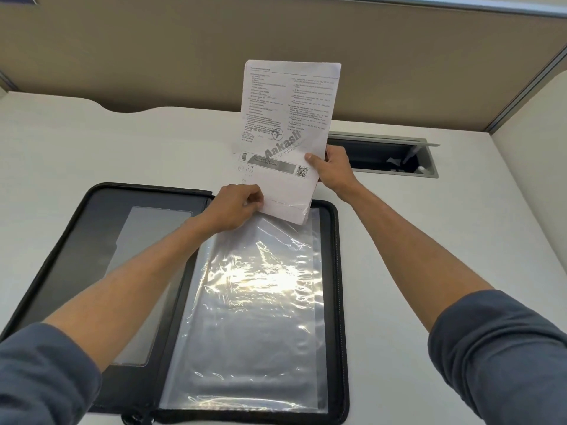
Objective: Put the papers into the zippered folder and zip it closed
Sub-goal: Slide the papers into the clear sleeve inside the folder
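We hold printed white papers upright over open black zippered folder on matte white counter. Right hand fingers grip sheet edge; left hand fingers pinch glossy, crinkled clear sleeve top.

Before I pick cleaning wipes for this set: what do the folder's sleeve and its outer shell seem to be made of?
The sleeve looks like thin clear plastic film: glossy, wrinkled, with bright glare streaks and the dark backing showing through. The folder shell looks like black matte faux leather or coated fabric, with a stitched edge; which one is hard to tell. The papers are ordinary matte printed sheets.
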Demonstrator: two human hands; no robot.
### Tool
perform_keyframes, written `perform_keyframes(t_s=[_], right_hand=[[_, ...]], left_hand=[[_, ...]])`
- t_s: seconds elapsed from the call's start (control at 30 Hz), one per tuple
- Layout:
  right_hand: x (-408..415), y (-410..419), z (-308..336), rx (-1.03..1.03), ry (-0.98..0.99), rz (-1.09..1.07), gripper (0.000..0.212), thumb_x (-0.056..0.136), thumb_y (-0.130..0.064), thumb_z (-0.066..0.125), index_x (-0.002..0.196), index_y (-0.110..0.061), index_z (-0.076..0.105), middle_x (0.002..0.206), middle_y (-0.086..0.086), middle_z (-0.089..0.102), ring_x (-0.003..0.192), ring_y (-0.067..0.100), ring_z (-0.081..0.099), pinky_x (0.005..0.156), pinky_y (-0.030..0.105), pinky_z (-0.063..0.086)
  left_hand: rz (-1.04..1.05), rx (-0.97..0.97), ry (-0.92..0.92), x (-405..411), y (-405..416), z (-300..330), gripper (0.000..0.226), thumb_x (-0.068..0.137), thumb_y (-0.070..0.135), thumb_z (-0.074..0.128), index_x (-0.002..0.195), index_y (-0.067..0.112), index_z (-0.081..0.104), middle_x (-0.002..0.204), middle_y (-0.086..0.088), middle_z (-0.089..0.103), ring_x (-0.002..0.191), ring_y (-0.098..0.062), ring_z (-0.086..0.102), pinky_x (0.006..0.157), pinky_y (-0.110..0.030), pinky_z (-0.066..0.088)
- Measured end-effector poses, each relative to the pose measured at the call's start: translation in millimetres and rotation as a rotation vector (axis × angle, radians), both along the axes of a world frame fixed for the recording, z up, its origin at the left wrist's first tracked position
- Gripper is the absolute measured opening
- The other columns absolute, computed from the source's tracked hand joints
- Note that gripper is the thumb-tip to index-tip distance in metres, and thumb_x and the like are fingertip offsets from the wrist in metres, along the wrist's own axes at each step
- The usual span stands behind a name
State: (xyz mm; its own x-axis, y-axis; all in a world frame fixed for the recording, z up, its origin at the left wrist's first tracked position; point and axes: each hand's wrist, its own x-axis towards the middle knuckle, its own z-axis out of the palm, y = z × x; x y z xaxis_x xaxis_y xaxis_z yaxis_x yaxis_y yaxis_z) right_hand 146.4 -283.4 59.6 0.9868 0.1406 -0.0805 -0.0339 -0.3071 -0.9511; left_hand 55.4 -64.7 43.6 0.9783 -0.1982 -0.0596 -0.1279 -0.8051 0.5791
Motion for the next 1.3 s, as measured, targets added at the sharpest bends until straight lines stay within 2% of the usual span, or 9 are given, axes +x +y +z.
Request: perform_keyframes(t_s=[0.2,0.37,0.47,0.53,0.67,0.7,0.83,1.03,1.3], right_hand=[[9,1,3,0.029,0.033,-0.012,0.027,0.096,-0.010,0.058,0.118,0.003,0.065,0.115,0.017,0.070,0.102,0.035,0.068,0.085,0.051,0.056],[7,2,3,0.131,0.047,-0.021,0.027,0.096,-0.007,0.058,0.120,0.002,0.063,0.113,0.015,0.070,0.088,0.023,0.069,0.065,0.029,0.058],[7,1,0,0.095,0.047,0.007,0.027,0.096,-0.008,0.059,0.120,0.003,0.064,0.116,0.016,0.070,0.095,0.027,0.069,0.069,0.032,0.058],[7,1,-1,0.090,0.050,0.005,0.028,0.096,-0.008,0.059,0.121,0.003,0.063,0.117,0.017,0.069,0.098,0.029,0.069,0.073,0.034,0.059],[10,-2,0,0.089,0.052,-0.012,0.029,0.096,-0.009,0.059,0.122,0.003,0.063,0.118,0.016,0.069,0.100,0.029,0.069,0.071,0.032,0.058],[10,-3,0,0.091,0.052,-0.013,0.029,0.096,-0.009,0.059,0.122,0.003,0.063,0.118,0.016,0.069,0.099,0.028,0.069,0.069,0.030,0.058],[7,-4,-4,0.132,0.050,-0.018,0.028,0.096,-0.007,0.059,0.122,0.002,0.063,0.116,0.014,0.069,0.093,0.023,0.070,0.064,0.026,0.058],[4,-3,-9,0.150,0.065,0.004,0.027,0.096,-0.006,0.058,0.121,0.001,0.062,0.111,0.009,0.069,0.086,0.016,0.070,0.063,0.024,0.059],[11,0,-6,0.103,0.075,0.038,0.024,0.095,-0.006,0.058,0.117,-0.001,0.065,0.103,0.004,0.070,0.079,0.009,0.070,0.061,0.022,0.059]], left_hand=[[-0.006,-0.122,0.090,7,2,8,0.010,0.090,0.009,0.059,0.093,0.009,0.069,0.093,-0.006,0.070,0.092,-0.022,0.063,0.083,-0.030,0.047],[-0.003,-0.146,0.098,9,9,15,0.010,0.090,0.010,0.062,0.091,0.008,0.071,0.089,-0.007,0.072,0.089,-0.025,0.065,0.086,-0.037,0.050],[-0.019,-0.143,0.091,7,13,16,0.008,0.089,0.011,0.063,0.089,0.010,0.071,0.085,-0.004,0.072,0.086,-0.023,0.065,0.081,-0.030,0.050],[-0.023,-0.104,0.098,6,18,14,0.008,0.088,0.014,0.064,0.090,0.013,0.071,0.087,0.000,0.072,0.088,-0.020,0.065,0.079,-0.022,0.046],[0.001,0.282,0.085,10,36,10,0.017,0.086,0.018,0.056,0.096,0.020,0.071,0.099,0.004,0.070,0.098,-0.019,0.061,0.096,-0.035,0.036],[0.014,0.316,0.094,10,41,9,0.018,0.086,0.017,0.055,0.095,0.021,0.070,0.100,0.005,0.069,0.099,-0.019,0.060,0.097,-0.036,0.033],[0.039,0.284,0.105,10,55,8,0.020,0.088,0.012,0.053,0.086,0.026,0.067,0.094,0.008,0.070,0.096,-0.017,0.059,0.095,-0.036,0.033],[0.065,0.248,0.075,9,63,7,0.024,0.094,0.017,0.051,0.081,0.034,0.062,0.070,0.014,0.061,0.076,-0.009,0.054,0.095,-0.035,0.025],[0.069,0.245,0.096,9,65,8,0.014,0.094,0.020,0.054,0.088,0.027,0.065,0.090,0.010,0.066,0.095,-0.016,0.057,0.093,-0.031,0.019]])
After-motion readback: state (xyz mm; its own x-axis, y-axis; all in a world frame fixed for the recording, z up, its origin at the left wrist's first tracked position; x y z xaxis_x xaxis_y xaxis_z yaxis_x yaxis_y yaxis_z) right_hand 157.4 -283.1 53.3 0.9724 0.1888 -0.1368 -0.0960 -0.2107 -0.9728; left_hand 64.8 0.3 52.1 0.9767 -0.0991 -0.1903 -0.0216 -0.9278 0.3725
